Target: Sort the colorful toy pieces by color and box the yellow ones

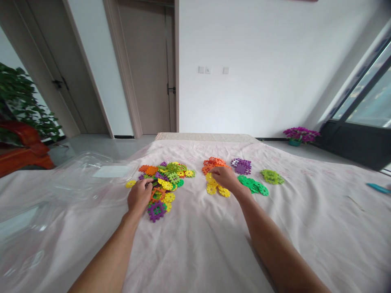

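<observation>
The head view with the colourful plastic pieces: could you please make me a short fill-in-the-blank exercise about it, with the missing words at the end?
1. The hand at the mixed-colour pile is the person's ____ hand.
2. The right hand is at the pile of ____ round pieces.
3. Just below the purple pile in the picture lie ____ discs.
4. The light-green pile lies to the ____ of the purple pile.

Missing words: left; yellow; green; right.
</observation>
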Available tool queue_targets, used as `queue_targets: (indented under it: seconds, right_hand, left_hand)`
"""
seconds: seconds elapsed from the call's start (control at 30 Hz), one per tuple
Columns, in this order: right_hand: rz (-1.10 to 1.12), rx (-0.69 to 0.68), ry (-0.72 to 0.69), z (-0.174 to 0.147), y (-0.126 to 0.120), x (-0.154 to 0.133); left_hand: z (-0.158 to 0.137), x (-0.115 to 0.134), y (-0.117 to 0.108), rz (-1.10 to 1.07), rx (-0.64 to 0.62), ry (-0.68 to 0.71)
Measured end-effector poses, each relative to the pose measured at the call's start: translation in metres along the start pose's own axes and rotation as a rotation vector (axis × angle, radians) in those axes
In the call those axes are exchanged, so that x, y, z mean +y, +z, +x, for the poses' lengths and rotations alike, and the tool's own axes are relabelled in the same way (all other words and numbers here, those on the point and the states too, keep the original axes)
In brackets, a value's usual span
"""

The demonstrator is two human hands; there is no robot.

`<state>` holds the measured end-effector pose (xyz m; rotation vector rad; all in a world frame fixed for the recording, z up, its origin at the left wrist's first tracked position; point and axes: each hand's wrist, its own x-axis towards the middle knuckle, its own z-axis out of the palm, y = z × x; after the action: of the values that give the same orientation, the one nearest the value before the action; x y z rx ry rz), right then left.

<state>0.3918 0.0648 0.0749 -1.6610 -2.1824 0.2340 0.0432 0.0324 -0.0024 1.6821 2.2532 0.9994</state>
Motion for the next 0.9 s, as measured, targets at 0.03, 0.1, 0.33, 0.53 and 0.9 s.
queue_targets:
  seconds: [0.03, 0.1, 0.33, 0.53, 0.9]
  right_hand:
    - [-0.016, -0.033, 0.035, 0.000, -0.006, 0.006]
    - [-0.039, -0.091, 0.098, -0.001, -0.015, 0.015]
    - [-0.053, -0.044, 0.099, -0.001, -0.019, 0.016]
    - [0.052, -0.093, -0.270, -0.013, 0.018, -0.046]
    - [-0.034, -0.178, -0.629, -0.054, 0.079, -0.121]
  left_hand:
    - [0.000, 0.000, 0.000, 0.001, -0.002, 0.002]
    - [0.000, -0.001, 0.000, 0.006, -0.001, 0.006]
    - [0.001, -0.002, 0.002, 0.002, 0.008, 0.011]
    - [0.000, -0.001, 0.001, 0.003, -0.002, 0.004]
    - [0.001, 0.000, 0.000, 0.006, 0.005, 0.047]
